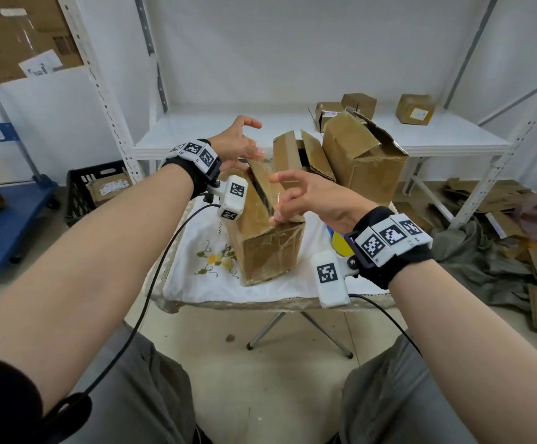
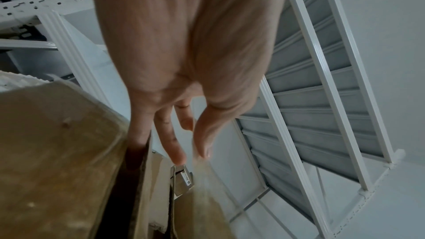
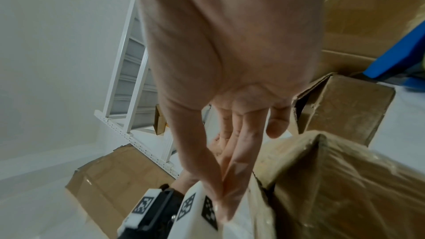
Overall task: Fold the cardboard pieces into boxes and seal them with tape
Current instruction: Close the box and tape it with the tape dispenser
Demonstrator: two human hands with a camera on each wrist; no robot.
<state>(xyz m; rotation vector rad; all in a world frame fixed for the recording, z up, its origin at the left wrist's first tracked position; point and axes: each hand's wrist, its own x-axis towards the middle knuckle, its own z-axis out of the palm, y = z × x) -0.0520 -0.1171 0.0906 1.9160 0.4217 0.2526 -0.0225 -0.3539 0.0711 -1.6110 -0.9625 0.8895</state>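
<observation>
A brown cardboard box, wrapped in shiny clear tape, stands on a small table under a white embroidered cloth. Its top flaps stand partly up with a dark gap between them. My left hand hovers at the box's far left top corner with its fingers spread and straight. In the left wrist view one finger lies against the raised flap of the box. My right hand is over the near top edge, fingers loosely bent, thumb touching the box top. The right wrist view shows that hand beside the box, holding nothing.
Two more open boxes stand just behind, against a white shelf that carries small boxes. A blue and yellow object lies on the table by my right wrist. A black crate stands at left; flat cardboard lies at right.
</observation>
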